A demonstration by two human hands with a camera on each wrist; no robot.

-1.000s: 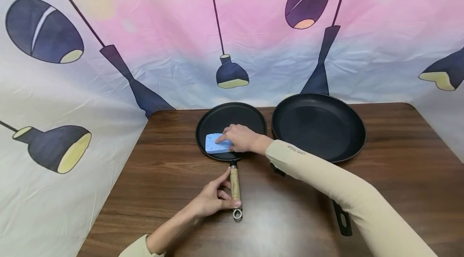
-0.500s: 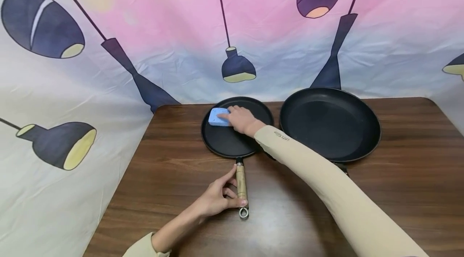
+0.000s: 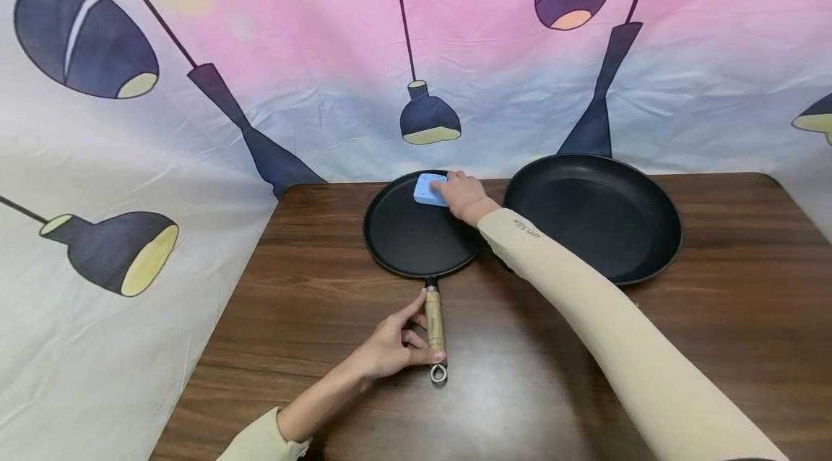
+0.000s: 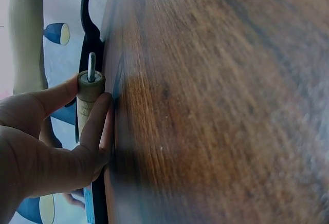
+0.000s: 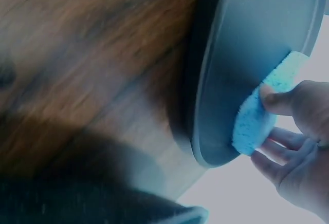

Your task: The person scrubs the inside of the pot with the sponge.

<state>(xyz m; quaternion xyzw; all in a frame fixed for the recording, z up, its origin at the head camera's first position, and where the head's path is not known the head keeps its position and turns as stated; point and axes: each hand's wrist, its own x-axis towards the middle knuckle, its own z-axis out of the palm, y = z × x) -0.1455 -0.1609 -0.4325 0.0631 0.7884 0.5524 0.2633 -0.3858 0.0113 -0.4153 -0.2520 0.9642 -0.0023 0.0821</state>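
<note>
A flat round black pan lies on the table, its wooden handle toward the front. My left hand grips that handle between thumb and fingers; the left wrist view shows them round the handle's end, beside the metal ring. On the pan's far right part, my right hand holds a light blue sponge against the surface. In the right wrist view the thumb presses one side of the sponge and the fingers lie along the other, near the pan's rim.
A larger, deeper black frying pan stands close on the right, its handle hidden under my right forearm. The brown wooden table ends at a cloth backdrop printed with lamps.
My right hand has moved the sponge from the pan's near left part up to the far left, then across right along the far edge. The left hand keeps its grip.
</note>
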